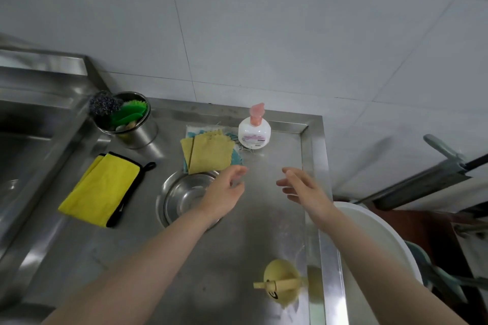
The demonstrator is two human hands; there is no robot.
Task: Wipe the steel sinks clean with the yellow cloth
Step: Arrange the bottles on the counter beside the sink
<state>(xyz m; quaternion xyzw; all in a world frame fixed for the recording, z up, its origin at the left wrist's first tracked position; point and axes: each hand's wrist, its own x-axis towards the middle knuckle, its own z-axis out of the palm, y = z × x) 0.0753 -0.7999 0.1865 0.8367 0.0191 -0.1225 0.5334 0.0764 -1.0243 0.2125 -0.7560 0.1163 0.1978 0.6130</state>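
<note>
The head camera shows two hands above the steel counter (253, 232). The left hand (224, 192) and right hand (303, 187) each have loosely spread fingers and hold nothing. One yellow cloth (101, 190) lies folded beside one sink (23, 145). Also there: one steel bowl (182, 195), one soap bottle (254, 130), one steel cup (137, 132), and one stack of tan cloths (210, 152).

Soft even daylight, faint shadows, dull glare on steel — motion-blurred, wide-angle bending at edges
</note>
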